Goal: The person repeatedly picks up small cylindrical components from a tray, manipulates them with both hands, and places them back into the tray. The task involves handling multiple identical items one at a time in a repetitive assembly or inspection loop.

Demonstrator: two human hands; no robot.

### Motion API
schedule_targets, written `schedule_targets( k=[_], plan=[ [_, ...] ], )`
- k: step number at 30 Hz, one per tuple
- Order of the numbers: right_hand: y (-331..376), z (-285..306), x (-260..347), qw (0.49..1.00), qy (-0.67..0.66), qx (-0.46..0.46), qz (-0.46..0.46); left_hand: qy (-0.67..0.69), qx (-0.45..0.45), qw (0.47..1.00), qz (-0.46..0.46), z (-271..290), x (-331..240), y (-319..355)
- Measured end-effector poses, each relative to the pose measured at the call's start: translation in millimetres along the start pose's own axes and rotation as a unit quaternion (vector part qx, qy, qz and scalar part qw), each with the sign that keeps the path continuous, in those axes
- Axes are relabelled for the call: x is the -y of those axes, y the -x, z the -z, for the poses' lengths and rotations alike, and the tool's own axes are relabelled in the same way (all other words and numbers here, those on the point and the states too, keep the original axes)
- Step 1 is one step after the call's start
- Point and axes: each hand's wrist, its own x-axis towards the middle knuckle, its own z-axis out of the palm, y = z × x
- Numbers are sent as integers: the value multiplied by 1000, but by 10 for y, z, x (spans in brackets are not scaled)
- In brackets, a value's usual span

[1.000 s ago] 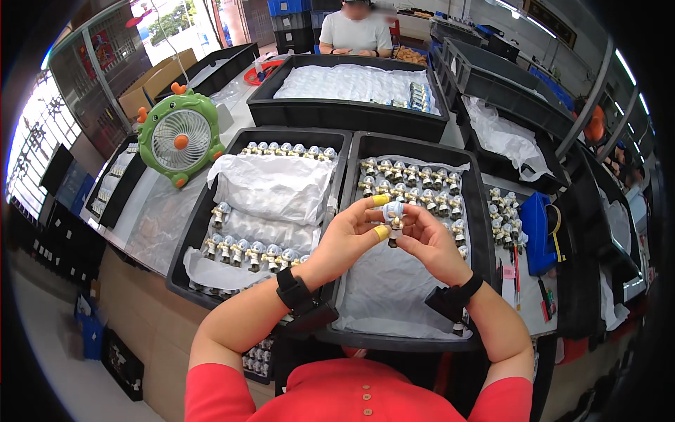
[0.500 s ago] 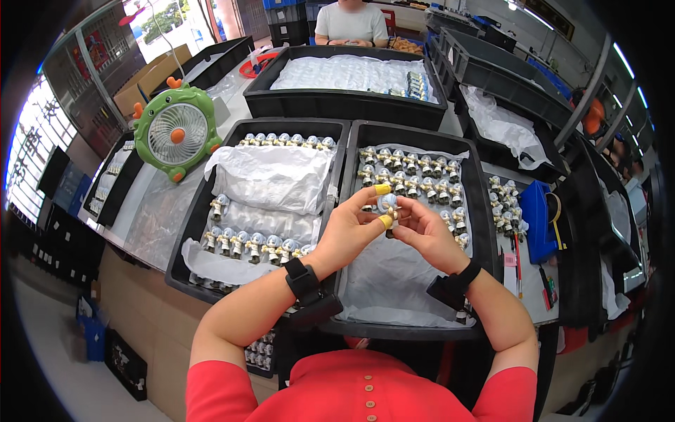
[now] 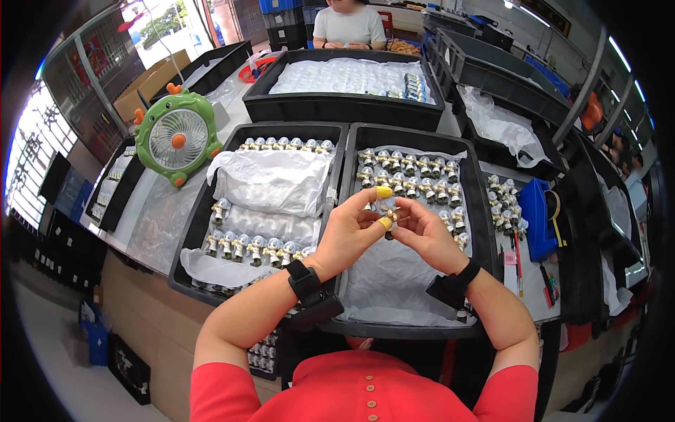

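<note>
Between my two hands is a small figurine (image 3: 389, 210) with pale blue hair and a white and gold body, held above the right black tray (image 3: 476, 281). My left hand (image 3: 349, 226) pinches it between thumb and forefinger, both wearing yellow finger cots. My right hand (image 3: 430, 235) closes its fingers on the figurine's other side. Beyond my hands, rows of like figurines (image 3: 411, 164) stand on white paper in that tray; its near part shows bare paper (image 3: 394, 285). The left black tray (image 3: 186, 232) has more figurines (image 3: 256, 246) in rows, with a folded paper sheet (image 3: 274, 179) across its middle.
A green animal-shaped fan (image 3: 177, 137) stands at the left. Behind the trays sits a large black crate (image 3: 337, 109) lined with plastic. On the right are loose figurines (image 3: 503, 204), a blue bin (image 3: 536, 211) and pens (image 3: 519, 264). A person in white (image 3: 349, 28) sits opposite.
Both hands stay in nearly the same place, still holding the figurine, which has turned slightly. The view has shifted a little.
</note>
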Motion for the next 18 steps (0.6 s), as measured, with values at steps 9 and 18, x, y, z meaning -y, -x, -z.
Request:
schedule_targets(
  k=[9,18],
  plan=[
    [0,3,-5,1000,9,-7,-1,-23,-4,1000,0,-9,-62,10],
    [45,-83,92,996,37,-67,47,6,-1,1000,-23,-19,-53,10]
  ],
)
